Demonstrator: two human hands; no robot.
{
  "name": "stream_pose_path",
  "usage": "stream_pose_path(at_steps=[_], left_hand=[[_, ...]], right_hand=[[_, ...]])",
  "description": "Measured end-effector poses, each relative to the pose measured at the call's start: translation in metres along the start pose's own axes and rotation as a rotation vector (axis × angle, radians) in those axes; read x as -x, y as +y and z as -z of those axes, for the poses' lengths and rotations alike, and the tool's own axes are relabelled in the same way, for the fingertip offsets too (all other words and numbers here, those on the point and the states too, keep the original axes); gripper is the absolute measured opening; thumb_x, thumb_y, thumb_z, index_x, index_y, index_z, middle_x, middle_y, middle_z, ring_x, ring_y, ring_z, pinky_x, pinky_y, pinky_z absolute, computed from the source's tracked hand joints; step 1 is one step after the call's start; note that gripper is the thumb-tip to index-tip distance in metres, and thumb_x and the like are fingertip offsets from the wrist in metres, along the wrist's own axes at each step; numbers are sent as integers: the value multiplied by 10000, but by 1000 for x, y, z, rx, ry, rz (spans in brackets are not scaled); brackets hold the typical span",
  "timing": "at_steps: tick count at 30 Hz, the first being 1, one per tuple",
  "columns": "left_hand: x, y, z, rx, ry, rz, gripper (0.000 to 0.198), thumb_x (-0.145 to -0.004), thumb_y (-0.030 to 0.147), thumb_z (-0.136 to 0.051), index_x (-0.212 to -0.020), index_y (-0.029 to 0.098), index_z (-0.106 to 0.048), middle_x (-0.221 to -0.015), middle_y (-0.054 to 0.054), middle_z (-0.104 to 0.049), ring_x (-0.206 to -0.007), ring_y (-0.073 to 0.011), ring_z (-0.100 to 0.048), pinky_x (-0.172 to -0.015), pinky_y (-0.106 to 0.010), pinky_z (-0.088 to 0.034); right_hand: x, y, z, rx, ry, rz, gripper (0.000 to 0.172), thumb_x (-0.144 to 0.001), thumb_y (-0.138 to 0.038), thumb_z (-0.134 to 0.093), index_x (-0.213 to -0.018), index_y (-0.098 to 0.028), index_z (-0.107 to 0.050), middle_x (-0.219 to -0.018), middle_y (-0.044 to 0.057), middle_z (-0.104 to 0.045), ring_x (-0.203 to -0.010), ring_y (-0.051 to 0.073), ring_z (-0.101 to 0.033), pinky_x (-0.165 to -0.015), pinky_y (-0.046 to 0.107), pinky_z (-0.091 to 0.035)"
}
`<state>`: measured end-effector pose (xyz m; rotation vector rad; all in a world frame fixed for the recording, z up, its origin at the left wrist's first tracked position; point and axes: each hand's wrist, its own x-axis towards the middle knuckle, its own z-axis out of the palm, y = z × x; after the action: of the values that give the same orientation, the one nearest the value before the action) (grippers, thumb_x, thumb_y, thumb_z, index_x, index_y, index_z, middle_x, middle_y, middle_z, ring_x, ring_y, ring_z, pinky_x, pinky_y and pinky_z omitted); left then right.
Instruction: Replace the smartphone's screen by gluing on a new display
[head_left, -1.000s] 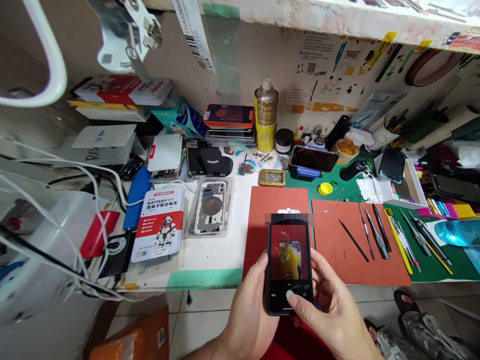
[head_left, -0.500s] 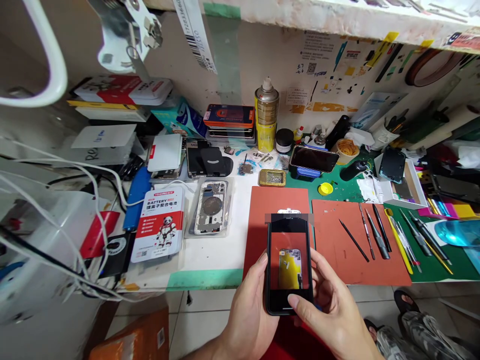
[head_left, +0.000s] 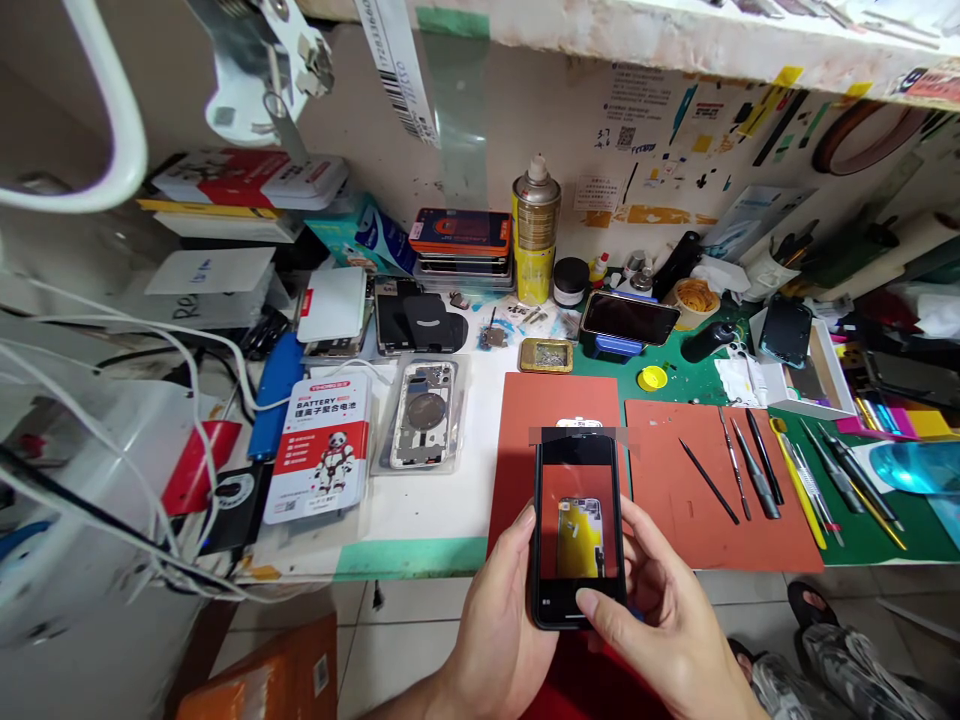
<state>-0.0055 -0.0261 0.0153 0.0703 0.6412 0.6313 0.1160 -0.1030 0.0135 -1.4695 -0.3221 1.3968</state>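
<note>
A smartphone in a black case is held upright between my two hands over the front edge of a reddish-brown mat. Its screen shows a picture of a yellow phone part on a red ground. My left hand wraps the phone's left side, thumb along the edge. My right hand grips the lower right side, with the thumb on the bottom of the screen. Just behind the phone's top, a small white part shows on the mat; the rest of it is hidden.
Pens, tweezers and a screwdriver lie on the second mat and beyond it. Left stand a battery box and an opened phone housing. A spray can and a propped phone stand behind. A person's foot is at lower right.
A small white label has appeared at the lower left of the phone's screen. My hands stay in place; the view has shifted very slightly.
</note>
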Motion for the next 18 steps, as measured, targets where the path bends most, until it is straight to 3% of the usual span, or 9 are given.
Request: stream_pose_path(at_steps=[6, 10, 13, 18], left_hand=[[-1, 1, 0, -19, 21, -3, 450, -1058, 469, -568, -1304, 146, -760, -1158, -126, -801, -1131, -329, -729, -1045, -459, -537], [-3, 4, 0, -76, 26, 9, 416, -1071, 445, -535, -1238, 149, -775, -1063, -121, -809, -1036, -315, -751, -936, -441, -582], [-3, 6, 2, -98, -30, 15, 450, -1091, 448, -477, -1218, 133, -773, -985, -129, -806, -971, -312, -760, -845, -422, -599], [-1, 6, 6, -91, -60, 22, 433, -1095, 434, -467, -1175, 137, -771, -929, -108, -801, -894, -291, -760, -739, -367, -590]], right_hand=[[1, 6, 10, 7, -54, 7, 900, -844, -494, -870, -1616, -309, -446, -1273, 111, -721, -903, 228, -709, -789, 397, -629], [0, 10, 25, -17, -215, 40, 836, -945, -463, -766, -1667, -322, -368, -1186, 92, -734, -856, 224, -718, -863, 441, -595], [-2, 10, 30, -4, -306, 89, 792, -988, -410, -717, -1679, -342, -339, -1132, 70, -736, -847, 218, -729, -835, 421, -582], [-1, 8, 29, 52, -303, 113, 744, -1009, -375, -706, -1666, -351, -359, -1205, 68, -723, -824, 183, -739, -867, 401, -576]])
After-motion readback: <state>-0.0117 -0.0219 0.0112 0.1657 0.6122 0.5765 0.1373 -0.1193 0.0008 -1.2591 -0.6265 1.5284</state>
